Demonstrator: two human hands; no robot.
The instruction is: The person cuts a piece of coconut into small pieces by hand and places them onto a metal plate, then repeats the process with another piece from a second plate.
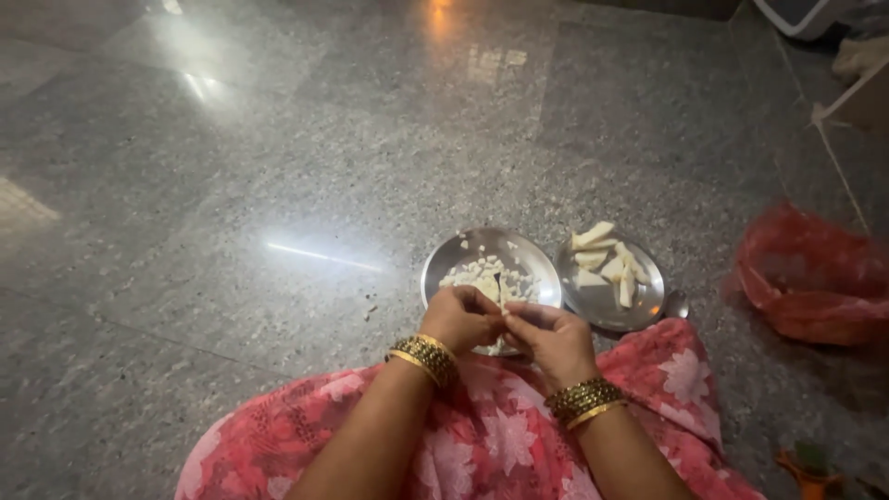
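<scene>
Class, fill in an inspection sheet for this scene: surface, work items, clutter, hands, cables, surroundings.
Surface: polished grey stone floor, light glare.
Work items: steel plate of small white pieces; steel plate of larger white slices; white piece pinched between both hands.
Clutter: red plastic bag; orange object, unclear.
Hands: left hand, right hand, fingertips meeting over the first plate; gold bangles.
Cables: nothing seen.
Surroundings: pink floral garment; white frame.

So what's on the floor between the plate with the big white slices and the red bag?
Mostly bare grey stone floor. Only a small metal spoon end peeks out by the plate of slices, well short of the red plastic bag. The head view shows it.
</scene>
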